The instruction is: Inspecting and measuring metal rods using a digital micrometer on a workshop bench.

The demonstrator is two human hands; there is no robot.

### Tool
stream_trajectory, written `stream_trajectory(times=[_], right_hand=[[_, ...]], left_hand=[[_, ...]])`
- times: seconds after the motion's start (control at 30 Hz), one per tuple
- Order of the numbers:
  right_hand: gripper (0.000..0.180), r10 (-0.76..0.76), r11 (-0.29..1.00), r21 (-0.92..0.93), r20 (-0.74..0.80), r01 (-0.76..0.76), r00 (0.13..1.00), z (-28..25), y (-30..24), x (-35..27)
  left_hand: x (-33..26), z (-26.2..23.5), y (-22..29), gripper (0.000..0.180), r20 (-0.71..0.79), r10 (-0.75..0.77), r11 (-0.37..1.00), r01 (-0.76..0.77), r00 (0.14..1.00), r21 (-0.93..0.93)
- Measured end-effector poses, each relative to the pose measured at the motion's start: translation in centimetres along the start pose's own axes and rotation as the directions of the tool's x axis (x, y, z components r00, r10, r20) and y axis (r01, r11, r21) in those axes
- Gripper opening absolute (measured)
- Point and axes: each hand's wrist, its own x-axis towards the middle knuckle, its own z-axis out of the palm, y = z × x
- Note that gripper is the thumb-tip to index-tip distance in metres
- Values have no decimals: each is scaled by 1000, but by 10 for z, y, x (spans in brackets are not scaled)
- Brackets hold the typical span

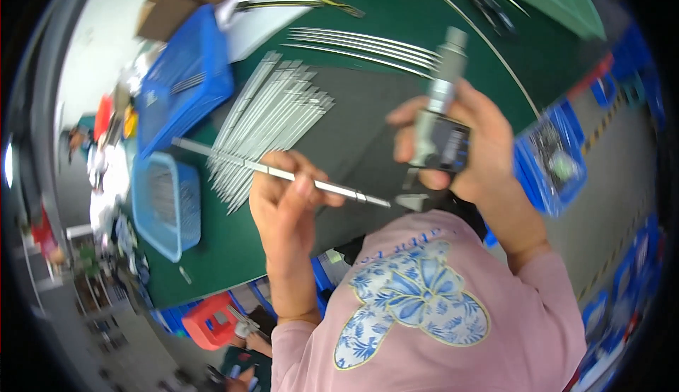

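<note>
My left hand (286, 197) is closed around a thin stepped metal rod (346, 192), pinched between thumb and fingers. Its narrow tip points right, toward the jaws of a digital micrometer (424, 139), with a small gap between them. My right hand (488, 141) grips that micrometer, thumb and fingers around its frame and dark display, the thimble pointing up and away. Left of centre, a fanned pile of similar metal rods (276, 120) lies on a dark grey mat (361, 116). Several more rods (368, 38) lie side by side beyond it.
A blue basket (219, 45) and a light-blue basket (187, 201) with rods inside stand left on the green table (212, 279). A green tray (559, 0) and a plier-like tool (484, 3) are far right. A blue bin (576, 173) stands beyond the right edge.
</note>
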Motion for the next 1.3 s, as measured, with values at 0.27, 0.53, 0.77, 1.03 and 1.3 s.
stream_trajectory(times=[0.27,0.53,0.77,1.03,1.3], right_hand=[[62,-155,988,-3,-95,155,983,-26,1,-11],[60,-294,955,-7,-194,298,936,-46,-1,-31],[58,-357,932,-40,-248,359,900,-54,-3,-37],[53,-298,954,-25,-199,299,934,-57,-5,-22],[54,-377,926,-80,-219,368,900,-64,-3,-41]], left_hand=[[175,-143,86,11,-582,146,973,-10,800,231],[268,-235,55,37,-671,279,223,633,687,741],[265,-230,48,40,-517,240,292,446,822,846],[174,-43,-26,11,903,133,-400,-811,409,427],[180,10,-90,8,884,-148,-420,-837,443,349]])
